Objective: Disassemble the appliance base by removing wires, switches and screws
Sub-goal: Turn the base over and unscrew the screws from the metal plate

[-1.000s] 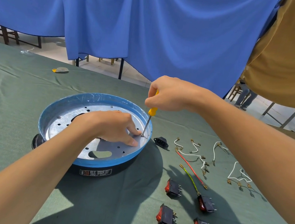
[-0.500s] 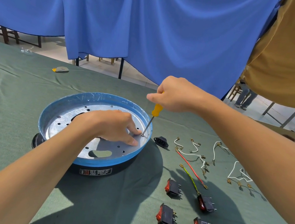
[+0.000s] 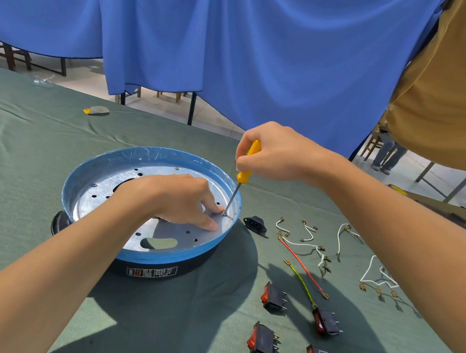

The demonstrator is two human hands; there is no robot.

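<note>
Now | right hand (image 3: 275,152) grips yellow screwdriver (image 3: 244,174), tip on screw (image 3: 225,213) | left hand (image 3: 177,199) presses plate (image 3: 181,235) beside it, grasping nothing | appliance base (image 3: 170,155) sits on green table (image 3: 22,181), switches (image 3: 264,339) lying near its right.

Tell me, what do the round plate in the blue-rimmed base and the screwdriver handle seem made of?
Round plate: probably sheet metal, dull silver-grey sheen, punched holes. Screwdriver handle: likely hard plastic, glossy uniform yellow.

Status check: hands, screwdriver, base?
Right hand grips screwdriver, tip on screw near base rim. Left hand presses plate beside it. Switches, wires lie apart, on cloth.
</note>
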